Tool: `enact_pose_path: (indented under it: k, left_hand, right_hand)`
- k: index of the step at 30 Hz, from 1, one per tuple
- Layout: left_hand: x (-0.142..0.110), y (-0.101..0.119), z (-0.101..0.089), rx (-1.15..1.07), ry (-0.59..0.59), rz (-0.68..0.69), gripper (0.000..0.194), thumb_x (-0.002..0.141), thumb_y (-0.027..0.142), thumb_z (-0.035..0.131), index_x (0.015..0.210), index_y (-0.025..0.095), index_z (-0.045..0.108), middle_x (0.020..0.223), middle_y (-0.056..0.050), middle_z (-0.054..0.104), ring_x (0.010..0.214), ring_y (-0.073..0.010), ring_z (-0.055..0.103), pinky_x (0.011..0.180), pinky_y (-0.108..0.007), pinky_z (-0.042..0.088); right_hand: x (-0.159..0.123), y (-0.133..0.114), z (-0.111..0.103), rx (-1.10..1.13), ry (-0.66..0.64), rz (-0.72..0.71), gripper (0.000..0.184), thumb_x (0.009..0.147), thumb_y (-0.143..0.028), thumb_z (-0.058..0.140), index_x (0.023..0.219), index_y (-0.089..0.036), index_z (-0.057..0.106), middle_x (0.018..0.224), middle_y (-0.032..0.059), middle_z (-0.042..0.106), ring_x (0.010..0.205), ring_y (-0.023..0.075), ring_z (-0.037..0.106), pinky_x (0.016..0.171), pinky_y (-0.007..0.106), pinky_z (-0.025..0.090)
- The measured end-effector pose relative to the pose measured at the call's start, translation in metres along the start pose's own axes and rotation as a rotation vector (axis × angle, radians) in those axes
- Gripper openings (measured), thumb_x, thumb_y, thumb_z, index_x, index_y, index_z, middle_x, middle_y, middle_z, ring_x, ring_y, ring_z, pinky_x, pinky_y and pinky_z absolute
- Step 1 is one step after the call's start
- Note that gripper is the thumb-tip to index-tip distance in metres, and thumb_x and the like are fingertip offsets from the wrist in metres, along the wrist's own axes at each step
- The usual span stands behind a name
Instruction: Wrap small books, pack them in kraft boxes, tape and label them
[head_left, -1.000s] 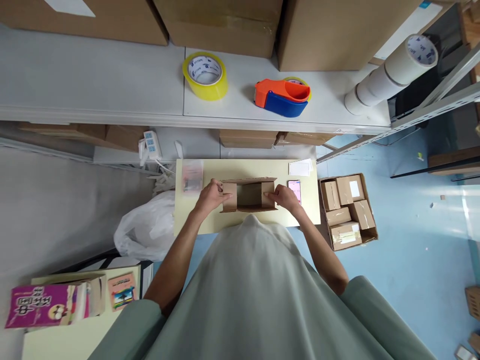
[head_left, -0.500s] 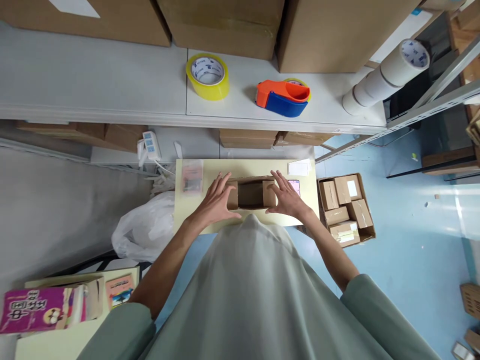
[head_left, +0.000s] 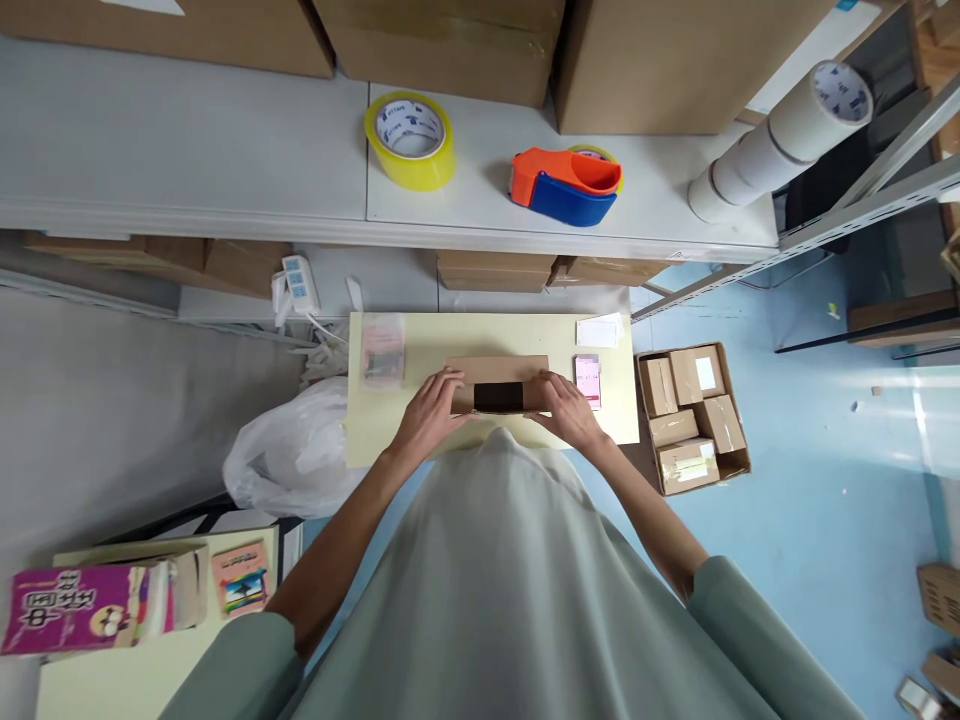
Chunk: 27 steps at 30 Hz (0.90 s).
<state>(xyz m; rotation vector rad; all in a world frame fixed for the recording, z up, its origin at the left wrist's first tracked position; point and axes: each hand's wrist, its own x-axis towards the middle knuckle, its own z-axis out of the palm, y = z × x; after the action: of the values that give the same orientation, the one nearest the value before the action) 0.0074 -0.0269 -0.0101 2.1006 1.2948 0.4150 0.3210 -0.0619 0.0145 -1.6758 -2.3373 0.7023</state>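
- The left hand (head_left: 429, 415) grips the left end of a small brown cardboard box (head_left: 496, 369).
- The right hand (head_left: 571, 411) grips its right end.
- The box sits on the pale yellow table (head_left: 375, 430).

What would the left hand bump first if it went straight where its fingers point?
Probably the far flap of the box: the left hand touches it now, though depth is unclear.

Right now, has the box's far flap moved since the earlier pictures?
Yes, the far flap has folded in over the box, away from the far edge of the table.
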Motion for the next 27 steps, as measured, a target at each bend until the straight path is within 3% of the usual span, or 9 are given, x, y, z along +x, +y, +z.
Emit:
enact_pose_path:
  k: [4, 8, 14, 21, 27]
  left_hand:
    - [0.004, -0.001, -0.011, -0.081, -0.045, -0.032, 0.042, 0.101, 0.055, 0.072, 0.129, 0.026, 0.059, 0.150, -0.015, 0.065, 0.150, -0.0339, 0.055, 0.123, -0.052, 0.047]
    - [0.015, 0.000, -0.017, -0.110, -0.021, -0.073, 0.041, 0.101, 0.054, 0.072, 0.128, 0.026, 0.059, 0.146, -0.013, 0.068, 0.143, -0.0333, 0.058, 0.120, -0.050, 0.048]
    - [0.036, -0.004, -0.004, -0.009, 0.042, -0.093, 0.033, 0.101, 0.049, 0.073, 0.120, 0.024, 0.064, 0.122, -0.013, 0.069, 0.122, -0.0368, 0.061, 0.107, -0.050, 0.051]
    - [0.037, -0.009, -0.005, 0.041, 0.007, -0.023, 0.029, 0.101, 0.042, 0.073, 0.124, 0.025, 0.068, 0.122, -0.012, 0.066, 0.120, -0.0351, 0.059, 0.109, -0.050, 0.050]
    - [0.031, -0.011, -0.006, 0.003, 0.008, 0.012, 0.016, 0.105, 0.036, 0.067, 0.116, 0.027, 0.074, 0.123, -0.011, 0.067, 0.121, -0.0328, 0.060, 0.111, -0.048, 0.050]
  right_hand:
    - [-0.001, 0.006, -0.010, 0.111, -0.011, -0.013, 0.046, 0.103, -0.052, 0.075, 0.138, -0.023, 0.064, 0.148, 0.0163, 0.068, 0.137, 0.0362, 0.067, 0.115, 0.055, 0.055]
    - [0.012, 0.012, -0.018, 0.166, -0.012, 0.057, 0.037, 0.106, -0.050, 0.072, 0.130, -0.023, 0.067, 0.138, 0.0125, 0.074, 0.125, 0.0323, 0.073, 0.107, 0.046, 0.058]
    - [0.039, 0.005, 0.000, 0.052, 0.033, 0.202, 0.027, 0.103, -0.035, 0.075, 0.126, -0.022, 0.070, 0.124, 0.0130, 0.072, 0.119, 0.0335, 0.065, 0.102, 0.046, 0.058]
    - [0.036, 0.000, 0.004, -0.041, 0.048, 0.102, 0.016, 0.106, -0.027, 0.067, 0.119, -0.026, 0.076, 0.128, 0.0120, 0.068, 0.118, 0.0336, 0.060, 0.102, 0.048, 0.057]
    - [0.026, 0.011, 0.006, -0.025, 0.028, 0.042, 0.026, 0.113, -0.028, 0.056, 0.116, -0.028, 0.082, 0.133, 0.0080, 0.074, 0.116, 0.0289, 0.066, 0.101, 0.045, 0.060]
